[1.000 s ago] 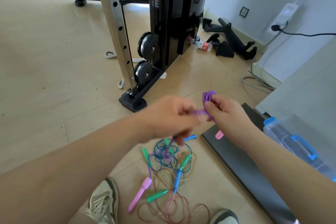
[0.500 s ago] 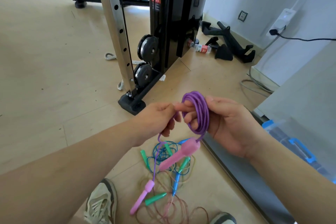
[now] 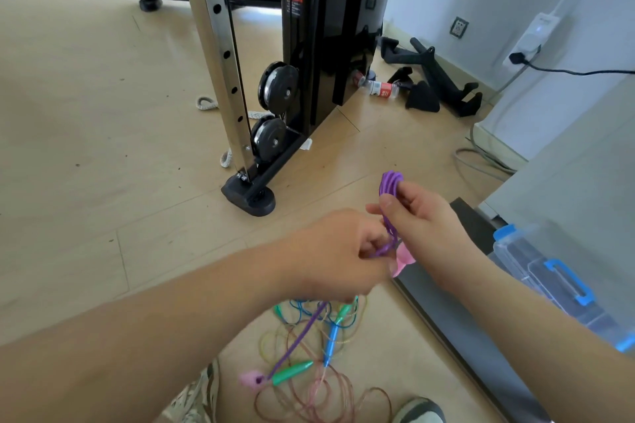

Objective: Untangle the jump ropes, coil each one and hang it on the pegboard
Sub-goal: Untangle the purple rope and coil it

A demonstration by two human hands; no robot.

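Half a second back the purple rope (image 3: 391, 187) coil faced us. Now it's edge-on, our right hand (image 3: 424, 227) grip wrapped round it, left hand (image 3: 338, 254) pinching the loose tail just below. Looks like we're cinching it. The other ropes (image 3: 331, 340) lie tangled on the floor (image 3: 103, 182).

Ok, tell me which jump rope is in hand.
The purple jump rope with pink handles: the right hand grips its coil; the other ropes lie tangled on the floor.
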